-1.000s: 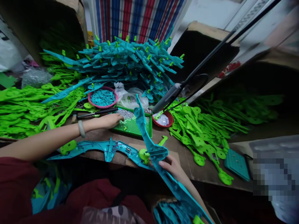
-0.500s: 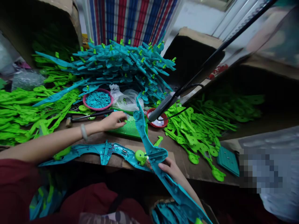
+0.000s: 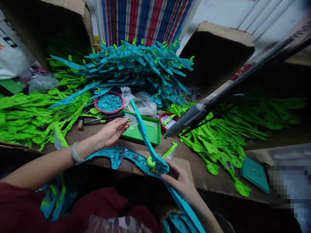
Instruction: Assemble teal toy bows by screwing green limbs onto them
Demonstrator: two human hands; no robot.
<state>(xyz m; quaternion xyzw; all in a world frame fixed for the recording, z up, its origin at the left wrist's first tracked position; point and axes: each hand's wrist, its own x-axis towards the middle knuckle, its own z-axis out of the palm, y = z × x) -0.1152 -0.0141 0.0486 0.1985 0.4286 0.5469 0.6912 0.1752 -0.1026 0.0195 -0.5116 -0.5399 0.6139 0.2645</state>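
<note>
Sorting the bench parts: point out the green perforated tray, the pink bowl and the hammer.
green perforated tray (image 3: 148, 131), head view, bare grid.
pink bowl (image 3: 96, 104), head view, left rim.
hammer (image 3: 102, 118), head view, dark handle.

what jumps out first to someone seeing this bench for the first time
The big heap of teal plastic parts at the back centre, flanked by bright green parts spread over the left and more green parts on the right. In front, the right hand holds a long teal piece tilted up over the bench edge, while the left hand hovers beside a green tray with small silver screws.
</note>
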